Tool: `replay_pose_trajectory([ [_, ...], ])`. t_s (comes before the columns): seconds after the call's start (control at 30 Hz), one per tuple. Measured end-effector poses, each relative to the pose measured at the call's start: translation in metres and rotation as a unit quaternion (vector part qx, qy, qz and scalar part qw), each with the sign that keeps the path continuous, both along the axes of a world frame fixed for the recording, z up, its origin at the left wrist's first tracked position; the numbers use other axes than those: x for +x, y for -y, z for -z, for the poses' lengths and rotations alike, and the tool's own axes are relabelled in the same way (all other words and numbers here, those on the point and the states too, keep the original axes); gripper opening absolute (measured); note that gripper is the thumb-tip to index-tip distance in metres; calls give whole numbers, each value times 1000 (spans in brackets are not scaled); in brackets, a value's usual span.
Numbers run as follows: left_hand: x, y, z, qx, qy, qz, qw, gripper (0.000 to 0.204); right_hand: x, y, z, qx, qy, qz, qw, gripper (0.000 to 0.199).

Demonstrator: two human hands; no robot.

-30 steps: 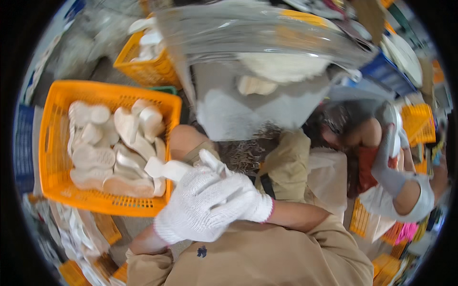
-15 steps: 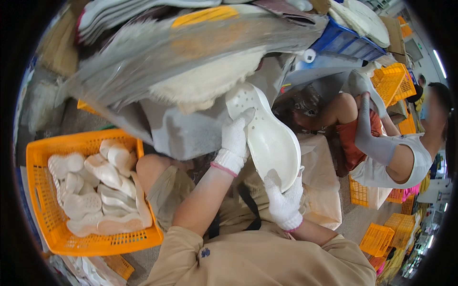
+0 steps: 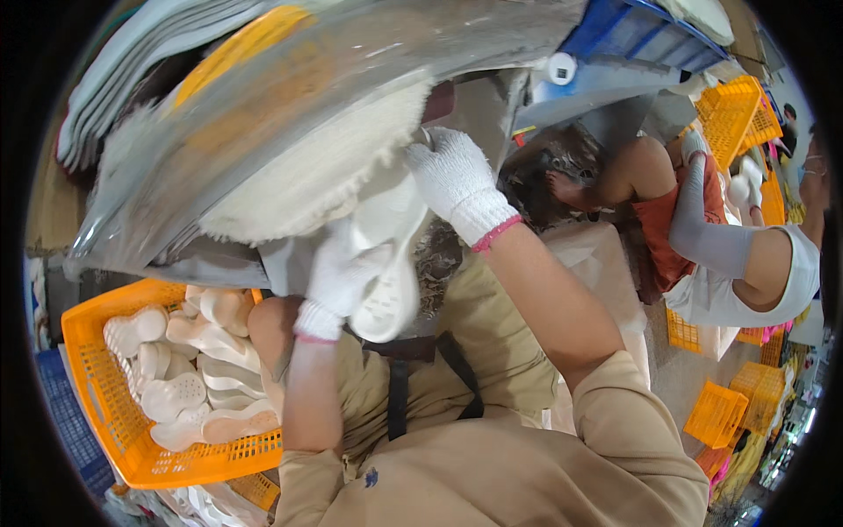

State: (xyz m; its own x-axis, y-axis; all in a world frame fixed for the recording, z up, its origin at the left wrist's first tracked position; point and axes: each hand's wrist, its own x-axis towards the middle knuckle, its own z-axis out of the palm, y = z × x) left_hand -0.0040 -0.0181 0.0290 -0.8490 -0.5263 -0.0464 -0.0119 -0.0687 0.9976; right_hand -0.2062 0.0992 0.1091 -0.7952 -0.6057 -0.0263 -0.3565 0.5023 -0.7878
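A white, sole-shaped plastic shell [image 3: 388, 294] lies tilted in front of me, its end with small holes toward my lap. My left hand [image 3: 336, 274], in a white knit glove and slightly blurred, grips its left side near that end. The gloved right hand [image 3: 455, 180] is closed at the shell's far end, fingers curled in and partly hidden. Beside the shell's upper part is the frayed edge of a cream cloth buffing wheel [image 3: 307, 171], which sits under a hood wrapped in grey plastic [image 3: 351, 53]. The wheel covers some of the shell's far left edge.
An orange basket [image 3: 97, 386] full of similar white shells [image 3: 180, 395] stands at my left. Stacked pale sheets [image 3: 140, 79] lie at the upper left, a blue crate [image 3: 632, 35] at the upper right. A seated co-worker [image 3: 738, 263] is on the right, near more orange baskets [image 3: 716, 413].
The shell has been turned end for end, its holed end now near me. My right hand has moved up to its far end, my left hand down and left. The view has shifted.
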Motion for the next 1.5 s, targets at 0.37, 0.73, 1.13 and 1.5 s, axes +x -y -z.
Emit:
replay_pose_trajectory([
  [0.37, -151, -55, 5, 374, 21, -175, 910, 55, 52, -62, -13, -203, -110, 109, 967, 62],
  [0.73, -46, -26, -40, -30, 220, 6, 975, 41, -1, -7, -22, -37, 120, 102, 987, 56],
  [1.13, -45, -40, -4, 405, -106, 110, 901, 59, 87, -87, -24, 150, -344, -252, 892, 22],
  [1.5, -54, 25, 43, 556, -46, -141, 818, 76, 126, 3, 2, 41, -274, -152, 949, 29],
])
